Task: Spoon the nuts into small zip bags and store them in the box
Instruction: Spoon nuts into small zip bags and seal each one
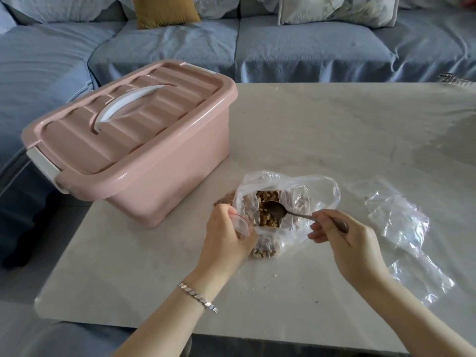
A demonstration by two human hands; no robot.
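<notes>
Clutching the small zip bag point(243, 226) at its red-edged mouth with the left grip point(226, 235), fingers curled round the plastic. Already some nuts point(265, 249) down in its bottom, resting on the bench point(309, 124). Pinching the spoon point(278, 212) by its handle in the right grip point(347, 246), thumb and fingers closed on the metal. Holding the spoon's bowl inside the open mouth of the big clear bag point(319, 191), right over the heap of nuts in there, just beyond the small bag. Over at the left of the bench, near the big bag, the pink box point(134, 150): lid down, white handle flat, white latch at the near end. Off to the right, near the right wrist, a loose heap of empty clear bags point(401, 220). On the left wrist, a silver bracelet point(197, 296). Behind the bench, a blue-covered sofa point(180, 47) with a yellow cushion point(164, 10).
</notes>
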